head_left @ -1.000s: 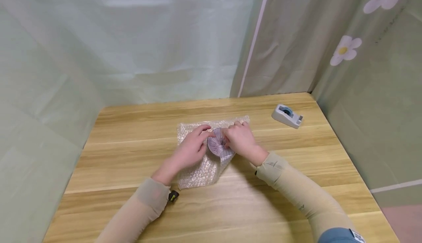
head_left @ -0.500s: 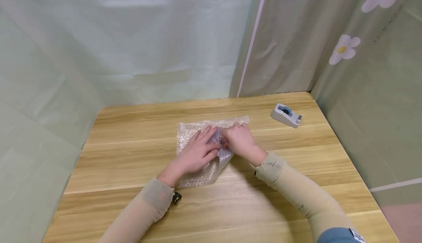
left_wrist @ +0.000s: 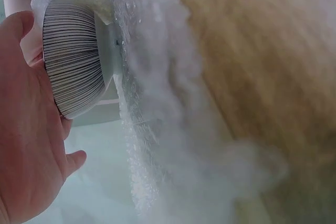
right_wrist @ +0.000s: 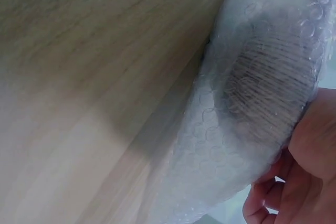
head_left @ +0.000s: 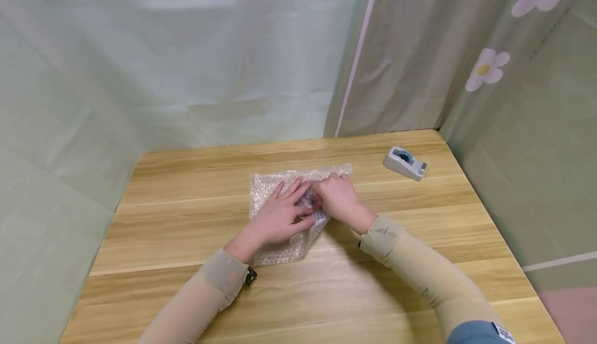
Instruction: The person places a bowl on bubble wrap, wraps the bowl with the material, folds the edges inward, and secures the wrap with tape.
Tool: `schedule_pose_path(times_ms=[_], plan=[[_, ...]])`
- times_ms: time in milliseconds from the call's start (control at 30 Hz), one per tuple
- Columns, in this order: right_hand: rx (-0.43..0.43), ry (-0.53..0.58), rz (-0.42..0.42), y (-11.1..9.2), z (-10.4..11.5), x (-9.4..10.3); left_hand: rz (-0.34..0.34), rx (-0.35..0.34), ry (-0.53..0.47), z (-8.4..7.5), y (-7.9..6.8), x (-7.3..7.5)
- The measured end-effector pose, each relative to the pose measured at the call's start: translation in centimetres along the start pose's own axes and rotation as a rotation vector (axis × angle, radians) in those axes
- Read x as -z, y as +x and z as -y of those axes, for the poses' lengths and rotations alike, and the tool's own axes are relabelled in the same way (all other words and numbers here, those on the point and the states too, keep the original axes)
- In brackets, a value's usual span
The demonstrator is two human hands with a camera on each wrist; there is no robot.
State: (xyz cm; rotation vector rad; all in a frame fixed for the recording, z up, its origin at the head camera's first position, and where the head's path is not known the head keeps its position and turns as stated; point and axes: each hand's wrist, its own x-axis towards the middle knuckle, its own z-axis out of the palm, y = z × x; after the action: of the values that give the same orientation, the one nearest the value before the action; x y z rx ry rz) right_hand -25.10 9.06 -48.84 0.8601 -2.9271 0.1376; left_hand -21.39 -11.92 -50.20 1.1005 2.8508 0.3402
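A bowl with thin dark stripes (left_wrist: 73,59) stands on a sheet of bubble wrap (head_left: 280,255) on the wooden table. In the head view most of the bowl (head_left: 306,197) lies hidden under both hands. My left hand (head_left: 278,218) spreads its fairly straight fingers over the bowl's mouth and near rim. My right hand (head_left: 340,199) pinches a flap of the bubble wrap at the rim on the right. This flap covers the bowl's right side, and the stripes show through it in the right wrist view. The right fingertips are partly hidden in the head view.
A grey-white tape dispenser (head_left: 404,163) with a blue core stands at the back right of the wooden table (head_left: 186,194). Pale curtains (head_left: 233,59) hang behind the table and at both sides.
My left hand has moved from the bowl's left rim to over its mouth, and its fingers have spread. The right hand has stayed at the rim with the bubble wrap.
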Motion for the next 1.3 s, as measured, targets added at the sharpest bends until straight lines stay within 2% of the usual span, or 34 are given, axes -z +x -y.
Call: schedule_pose_path(times_ms=[300,500,633,733,900,1067,1200,1300], plan=[[0.027,0.096,-0.003,0.1,-0.7,0.0,0.011,0.034,0.013,-0.4,-0.3,0.3],[0.059,0.243,0.019,0.3,-1.6,0.0,0.031,0.061,0.009,-0.4,-0.1,0.1],[0.089,0.330,0.001,0.2,-2.1,0.0,0.027,0.065,0.016,-0.4,-0.1,0.0],[0.068,0.435,-0.034,-0.1,-2.5,-0.3,0.029,0.060,0.025,-0.3,-0.1,-0.2],[-0.056,0.656,-0.153,-0.5,-3.4,-1.0,0.038,0.053,0.037,-0.2,0.0,-0.4],[-0.255,0.862,-0.236,-0.5,-5.0,-1.5,0.038,0.048,0.020,-0.2,0.0,-0.3],[-0.443,0.975,-0.260,-0.3,-6.7,-1.8,0.024,0.032,0.007,-0.3,0.0,-0.3],[-0.557,1.015,-0.229,-0.1,-7.8,-2.0,0.015,0.029,0.002,-0.3,-0.1,-0.3]])
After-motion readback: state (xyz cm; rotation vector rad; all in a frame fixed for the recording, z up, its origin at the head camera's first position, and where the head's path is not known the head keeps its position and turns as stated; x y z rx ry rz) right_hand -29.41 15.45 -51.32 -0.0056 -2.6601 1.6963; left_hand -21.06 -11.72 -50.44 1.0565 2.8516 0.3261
